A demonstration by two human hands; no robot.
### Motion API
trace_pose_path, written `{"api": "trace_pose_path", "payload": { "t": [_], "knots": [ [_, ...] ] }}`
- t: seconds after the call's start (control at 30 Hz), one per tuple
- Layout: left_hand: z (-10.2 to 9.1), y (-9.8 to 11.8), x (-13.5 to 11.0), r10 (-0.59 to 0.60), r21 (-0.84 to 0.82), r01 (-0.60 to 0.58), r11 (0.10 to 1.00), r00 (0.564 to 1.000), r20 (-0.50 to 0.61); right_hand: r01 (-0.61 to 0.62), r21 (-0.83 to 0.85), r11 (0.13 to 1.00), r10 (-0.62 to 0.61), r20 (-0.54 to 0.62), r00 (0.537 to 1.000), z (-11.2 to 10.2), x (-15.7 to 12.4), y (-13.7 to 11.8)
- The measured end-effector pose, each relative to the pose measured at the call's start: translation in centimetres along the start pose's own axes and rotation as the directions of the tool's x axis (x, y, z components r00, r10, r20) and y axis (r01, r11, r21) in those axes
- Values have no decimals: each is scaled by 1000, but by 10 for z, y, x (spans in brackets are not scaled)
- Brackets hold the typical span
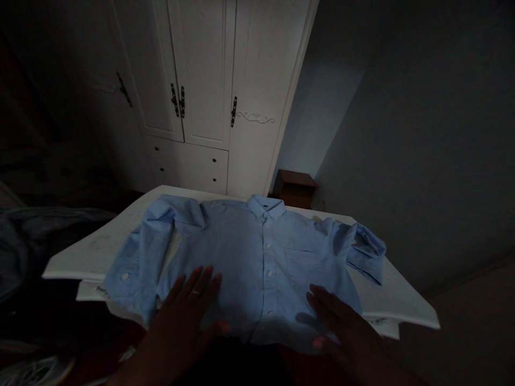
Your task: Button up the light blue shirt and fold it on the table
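A light blue button-up shirt lies spread front side up, its collar toward the far edge and its buttons running down the middle. The left-hand sleeve is bent downward over the near edge; the other is folded at the right. My left hand, with a ring on one finger, is over the lower left of the shirt, fingers spread. Over the lower right, my right hand has its fingers stretched out, with a shadow on the cloth beside it. Whether the palms press on the fabric is hard to tell.
Under the shirt is a white table with angled corners. A white wardrobe with dark handles stands behind it, next to a small brown cabinet. Dark clothes are heaped at the left, and a grey wall rises at the right.
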State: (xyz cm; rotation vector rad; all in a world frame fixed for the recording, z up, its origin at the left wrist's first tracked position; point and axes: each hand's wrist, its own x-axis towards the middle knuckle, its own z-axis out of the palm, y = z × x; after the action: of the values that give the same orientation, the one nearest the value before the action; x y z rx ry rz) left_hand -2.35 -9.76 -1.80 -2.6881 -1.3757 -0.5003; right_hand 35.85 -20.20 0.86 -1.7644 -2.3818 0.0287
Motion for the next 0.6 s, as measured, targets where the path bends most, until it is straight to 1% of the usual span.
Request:
{"api": "trace_pose_path", "payload": {
  "t": [0.07, 0.13, 0.2, 0.23, 0.3, 0.37, 0.43, 0.47, 0.53, 0.6],
  "knots": [
    [-12, 3, 13, -75, -49, 78, 996, 996, 53, -11, 63, 998, 10, 28, 1000, -16, 18, 3],
    [-25, 9, 37, -144, -83, 153, 985, 984, 104, 7, 130, 991, -10, 24, 1000, -31, 46, 4],
    [-36, 19, 69, -139, -106, 152, 983, 982, 126, 45, 185, 982, -39, -38, 999, -41, 81, 6],
    [-40, 23, 88, -125, -126, 140, 982, 985, 117, 73, 202, 977, -58, -80, 995, -43, 100, 7],
    [-42, 29, 128, -102, -172, 119, 978, 990, 99, 153, 208, 966, -118, -169, 978, -42, 140, 12],
    [-36, 30, 170, -62, -213, 74, 974, 996, 64, 222, 187, 957, -175, -239, 955, -35, 180, 19],
    [-24, 24, 212, -7, -226, 12, 974, 1000, 24, 253, 150, 956, -207, -268, 941, -27, 219, 29],
    [-17, 21, 231, 20, -222, -15, 975, 1000, 21, 264, 134, 955, -220, -274, 936, -23, 237, 34],
    [-1, 12, 264, 66, -218, -60, 974, 998, 23, 279, 128, 952, -235, -281, 931, -14, 269, 46],
    [14, 6, 289, 93, -202, -85, 976, 995, 33, 286, 141, 948, -243, -261, 934, -6, 294, 58]
  ]
}}
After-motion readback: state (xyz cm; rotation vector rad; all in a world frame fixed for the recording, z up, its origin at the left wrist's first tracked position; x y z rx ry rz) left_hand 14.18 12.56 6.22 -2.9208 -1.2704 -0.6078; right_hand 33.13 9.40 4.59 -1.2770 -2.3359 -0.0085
